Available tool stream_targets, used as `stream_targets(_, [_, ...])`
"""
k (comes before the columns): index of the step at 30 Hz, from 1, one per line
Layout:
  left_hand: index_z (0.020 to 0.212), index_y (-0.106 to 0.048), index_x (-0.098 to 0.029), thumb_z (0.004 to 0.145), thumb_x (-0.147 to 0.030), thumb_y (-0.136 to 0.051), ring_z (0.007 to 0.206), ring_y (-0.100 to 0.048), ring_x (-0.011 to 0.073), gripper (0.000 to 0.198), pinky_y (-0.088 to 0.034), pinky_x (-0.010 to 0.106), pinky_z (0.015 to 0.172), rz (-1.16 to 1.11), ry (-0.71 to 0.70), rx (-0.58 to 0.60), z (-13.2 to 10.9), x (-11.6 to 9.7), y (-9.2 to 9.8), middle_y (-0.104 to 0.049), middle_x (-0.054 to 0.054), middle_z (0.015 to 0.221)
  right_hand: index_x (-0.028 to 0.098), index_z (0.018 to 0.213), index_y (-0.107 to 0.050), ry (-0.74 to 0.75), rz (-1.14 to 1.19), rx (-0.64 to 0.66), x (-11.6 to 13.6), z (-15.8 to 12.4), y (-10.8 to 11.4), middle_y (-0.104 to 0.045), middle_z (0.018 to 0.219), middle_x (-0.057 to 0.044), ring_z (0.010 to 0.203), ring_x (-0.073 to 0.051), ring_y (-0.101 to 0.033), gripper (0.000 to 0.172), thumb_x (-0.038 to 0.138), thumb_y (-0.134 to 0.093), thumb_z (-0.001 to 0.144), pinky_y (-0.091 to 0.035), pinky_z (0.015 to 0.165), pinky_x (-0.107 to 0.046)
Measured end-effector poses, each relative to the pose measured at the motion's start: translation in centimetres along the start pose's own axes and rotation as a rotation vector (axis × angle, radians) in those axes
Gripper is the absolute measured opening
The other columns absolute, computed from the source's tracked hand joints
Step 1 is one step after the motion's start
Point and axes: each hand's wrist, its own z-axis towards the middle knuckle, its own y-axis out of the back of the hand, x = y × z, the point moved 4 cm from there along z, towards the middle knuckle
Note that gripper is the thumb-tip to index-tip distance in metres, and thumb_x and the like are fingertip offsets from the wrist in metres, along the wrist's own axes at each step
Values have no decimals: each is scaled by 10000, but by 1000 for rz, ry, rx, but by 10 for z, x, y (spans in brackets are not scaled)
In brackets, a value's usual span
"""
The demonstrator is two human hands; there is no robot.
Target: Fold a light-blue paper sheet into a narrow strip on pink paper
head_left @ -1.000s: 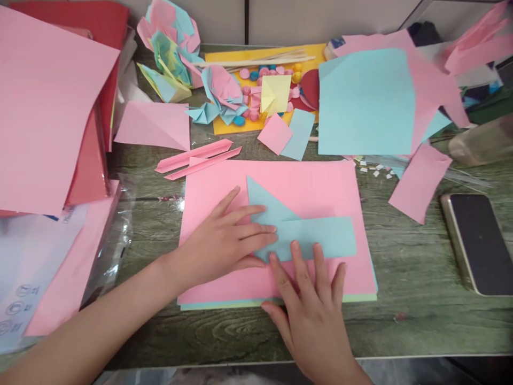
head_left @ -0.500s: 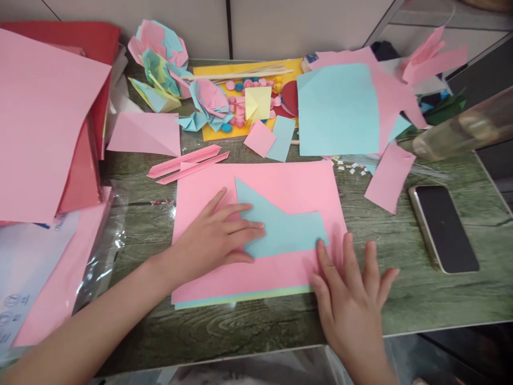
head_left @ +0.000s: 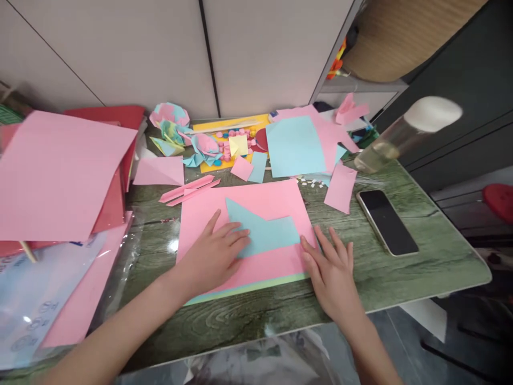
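Note:
A blue folded paper [head_left: 268, 235] lies on a stack of coloured sheets, the top one a pink sheet [head_left: 256, 203] with blue and green edges showing beneath. My left hand [head_left: 210, 254] rests with fingers spread on the left part of the blue paper and on the pink sheet. At the right edge of the stack, my right hand [head_left: 331, 267] lies with fingers outstretched, its index fingertip by the blue paper's lower right corner. Neither hand grips anything. Two pink folded paper strips [head_left: 190, 191] sit at the stack's upper left.
Folded paper flowers [head_left: 172, 128], a yellow sheet [head_left: 196, 129] with small beads, and a blue square sheet [head_left: 296, 147] line the back. A phone [head_left: 387, 222] and a clear bottle [head_left: 401, 136] stand right. Pink sheets [head_left: 60, 176] and plastic packaging [head_left: 48, 299] fill the left.
The head view has tilted up and shifted right, showing more cabinet and the bottle's white cap. My hands stay on the papers, with the right fingers slightly closer together.

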Motion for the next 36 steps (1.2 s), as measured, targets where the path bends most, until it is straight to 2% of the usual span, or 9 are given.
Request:
stream_targets(6, [1165,-537,-106,841,-162,-453,1120,-545,273,339,-197,543,1080,183,-40,-5,2,-30,-1,-599,183,1176,260,1030,-686,31,160,84,-19,26,9,-530,1324,-59,1299,-308,-354,357,393,-371,925,-194,1014,-663])
stream_targets(12, [890,-613,-164,897,-154,-393,781,-652,161,221,-312,427,1042,-71,79,-121,13,-10,9,-694,41,787,197,1011,-681,150,470,37,3,58,27,-615,1207,-102,1177,-254,-492,288,337,-466,882,-239,1040,-547])
stream_targets(15, [821,-622,-203,910,-248,-424,752,-639,150,222,-415,355,931,-147,111,-200,20,1,37,-701,-8,785,232,942,-695,252,558,65,32,76,38,-705,1011,-46,996,-220,-600,228,316,-497,865,-242,1045,-515])
stream_targets(19, [797,-624,-214,908,-336,-418,773,-609,157,264,-454,269,726,-280,189,-365,19,8,95,-686,-12,811,235,901,-690,296,651,39,57,107,71,-715,933,-25,847,-200,-629,215,326,-500,857,-325,993,-467])
stream_targets(22, [777,-612,-192,899,-401,-403,693,-572,151,319,-415,245,605,-386,259,-502,13,14,131,-647,-3,761,209,863,-676,312,751,59,60,129,100,-701,889,-36,814,-204,-622,186,353,-578,795,-463,765,-345])
stream_targets(24, [740,-583,-171,889,-437,-400,650,-543,144,356,-381,233,548,-466,293,-579,8,20,145,-608,4,713,184,802,-644,334,827,92,59,140,115,-681,799,-29,728,-182,-614,199,376,-614,762,-460,627,-281])
stream_targets(27, [716,-545,-152,868,-467,-415,570,-499,122,372,-364,220,504,-598,304,-617,4,31,151,-548,3,642,160,760,-585,374,934,160,59,152,122,-638,688,-21,615,-151,-586,302,460,-614,744,-444,555,-260])
stream_targets(31, [685,-520,-150,838,-470,-448,505,-460,107,362,-366,215,478,-727,300,-540,2,42,148,-496,-8,579,143,841,-598,432,1012,303,64,162,111,-639,700,-42,643,-167,-602,440,561,-608,704,-467,581,-282])
stream_targets(36, [659,-558,-159,805,-386,-521,612,-469,116,273,-354,213,554,-715,313,-446,9,40,140,-531,-10,666,170,967,-644,417,960,381,68,169,98,-669,821,-48,727,-164,-608,340,439,-608,761,-460,640,-280])
